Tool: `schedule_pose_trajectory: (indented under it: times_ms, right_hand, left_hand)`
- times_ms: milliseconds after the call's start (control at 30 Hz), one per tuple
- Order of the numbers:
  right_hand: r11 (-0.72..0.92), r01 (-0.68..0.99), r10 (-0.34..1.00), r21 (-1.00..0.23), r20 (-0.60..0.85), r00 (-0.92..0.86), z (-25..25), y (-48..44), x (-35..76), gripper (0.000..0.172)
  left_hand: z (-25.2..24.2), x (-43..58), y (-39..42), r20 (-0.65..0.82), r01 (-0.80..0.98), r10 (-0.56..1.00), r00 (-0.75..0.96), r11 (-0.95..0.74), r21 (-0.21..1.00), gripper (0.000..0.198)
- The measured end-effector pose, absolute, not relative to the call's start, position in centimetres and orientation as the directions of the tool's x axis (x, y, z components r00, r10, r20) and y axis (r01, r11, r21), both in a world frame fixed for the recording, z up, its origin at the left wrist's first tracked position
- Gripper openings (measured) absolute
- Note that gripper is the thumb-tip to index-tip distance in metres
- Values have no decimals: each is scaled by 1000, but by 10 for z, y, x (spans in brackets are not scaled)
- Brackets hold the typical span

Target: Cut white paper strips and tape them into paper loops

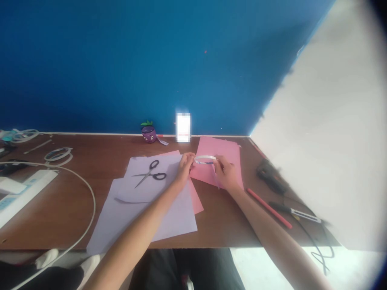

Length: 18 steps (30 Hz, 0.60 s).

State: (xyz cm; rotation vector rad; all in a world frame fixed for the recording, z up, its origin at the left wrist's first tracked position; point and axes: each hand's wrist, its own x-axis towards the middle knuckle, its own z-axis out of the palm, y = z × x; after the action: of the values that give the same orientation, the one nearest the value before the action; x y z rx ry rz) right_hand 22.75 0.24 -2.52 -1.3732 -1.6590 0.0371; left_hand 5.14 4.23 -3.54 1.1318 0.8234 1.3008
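Note:
A thin white roll of tape (205, 157), with blue print on its inner side, is held up between my two hands above the pink sheets (208, 147). My left hand (186, 164) pinches its left edge, fingers closed. At the opposite edge, my right hand (224, 168) grips it between thumb and fingers. A narrow pale strip (216, 180) hangs beneath the right hand; what it belongs to is unclear. Left of my hands, opened scissors (149, 173) with black handles lie on white paper (175, 213).
A purple cup with a face (148, 134) and a bright, blurred screen (183, 127) stand by the blue wall. On the right lie a red stick (269, 208), a black-and-white cutter (294, 211) and a dark corded tool (271, 176). A white power strip (27, 193) and cable (93, 197) occupy the left.

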Motion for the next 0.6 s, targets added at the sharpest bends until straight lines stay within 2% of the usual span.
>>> schedule_pose_trajectory:
  times_ms: [133, 267, 367, 600]
  right_hand:
    - [396, 776, 761, -491, 648, 21, -30, 4, 227, 33]
    - [456, 760, 785, -462, 611, -99, -30, 5, 227, 30]
    - [483, 729, 790, -485, 600, -124, -28, 6, 227, 30]
    - [529, 718, 760, -452, 628, -165, -29, 7, 230, 33]
  left_hand:
    - [-23, 52, 28, 370, -118, 917, 148, -355, 927, 25]
    - [-18, 53, 15, 567, 78, 784, 254, -601, 796, 25]
    - [-19, 53, 11, 566, 109, 747, 349, -633, 767, 27]
    - [-18, 45, 11, 465, 114, 783, 413, -551, 827, 24]
